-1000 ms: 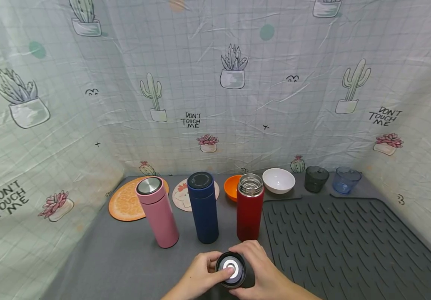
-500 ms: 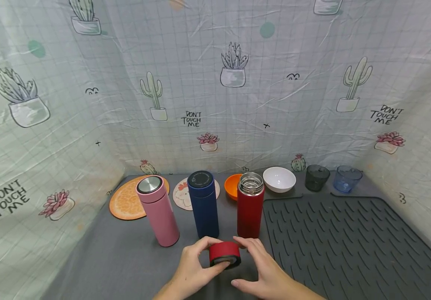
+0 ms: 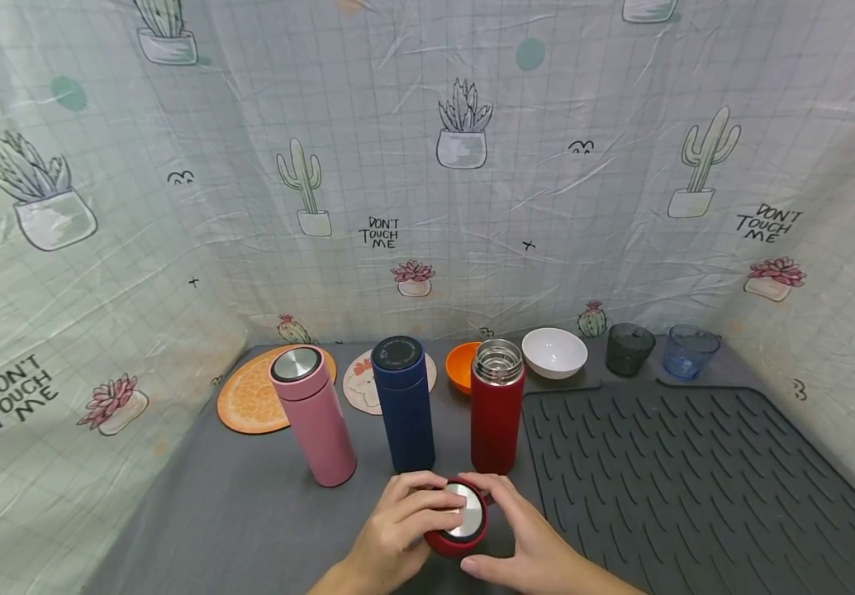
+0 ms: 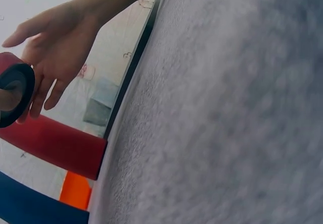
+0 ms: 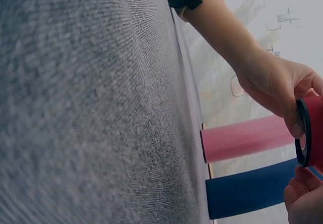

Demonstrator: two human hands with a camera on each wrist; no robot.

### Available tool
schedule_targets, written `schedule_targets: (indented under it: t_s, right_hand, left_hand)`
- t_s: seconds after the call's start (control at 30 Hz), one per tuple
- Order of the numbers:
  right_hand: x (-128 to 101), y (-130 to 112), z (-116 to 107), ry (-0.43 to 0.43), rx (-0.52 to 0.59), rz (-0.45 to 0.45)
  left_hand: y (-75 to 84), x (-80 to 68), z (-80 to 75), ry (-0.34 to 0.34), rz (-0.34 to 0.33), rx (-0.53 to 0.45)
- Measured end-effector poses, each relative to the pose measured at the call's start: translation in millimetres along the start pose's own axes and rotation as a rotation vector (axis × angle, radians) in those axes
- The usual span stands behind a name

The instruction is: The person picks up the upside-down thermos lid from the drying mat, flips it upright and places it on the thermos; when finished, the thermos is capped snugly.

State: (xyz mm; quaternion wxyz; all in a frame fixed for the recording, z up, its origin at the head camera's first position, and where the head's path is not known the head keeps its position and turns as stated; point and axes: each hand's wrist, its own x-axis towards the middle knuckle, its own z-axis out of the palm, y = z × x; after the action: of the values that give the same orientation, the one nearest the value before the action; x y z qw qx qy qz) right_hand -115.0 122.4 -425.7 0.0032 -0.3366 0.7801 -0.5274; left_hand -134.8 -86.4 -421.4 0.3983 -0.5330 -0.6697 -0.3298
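Note:
In the head view my left hand pinches a red bottle lid, fingers lying over its steel top. The right wrist view shows the left thumb pressed into the lid's dark-rimmed underside. Beside the lid, my right hand is spread with the thumb apart; its fingertips are close to the far rim, and whether they touch is unclear. In the left wrist view the right hand's fingers extend loosely behind the lid. A red bottle, uncapped with a steel mouth, stands upright just beyond the hands.
Left of it stand a blue bottle and a pink bottle, both capped. Behind are an orange-slice mat, a round coaster, an orange bowl, a white bowl and two cups. A dark ridged mat lies right.
The lid, first held with its underside up, has been turned over so its steel top now faces up. My right hand has loosened from around it and stays beside it.

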Motion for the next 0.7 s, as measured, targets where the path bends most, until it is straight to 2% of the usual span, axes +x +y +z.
schedule_targets:
  t_s: [0.13, 0.23, 0.5, 0.7]
  right_hand:
    - [0.0, 0.1, 2.3, 0.017, 0.111, -0.024]
    - [0.6, 0.5, 3.6, 0.021, 0.145, -0.055]
    - [2.9, -0.2, 3.1, 0.092, 0.110, -0.168]
    - [9.6, -10.6, -11.2, 0.143, 0.060, -0.282]
  left_hand:
    - [2.1, -0.4, 1.7, -0.006, 0.012, 0.010]
    - [3.0, -2.1, 2.4, -0.008, 0.009, 0.014]
    - [3.5, -1.2, 1.2, 0.012, 0.008, 0.039]
    - [-4.5, 3.5, 0.8, 0.060, -0.049, 0.087]
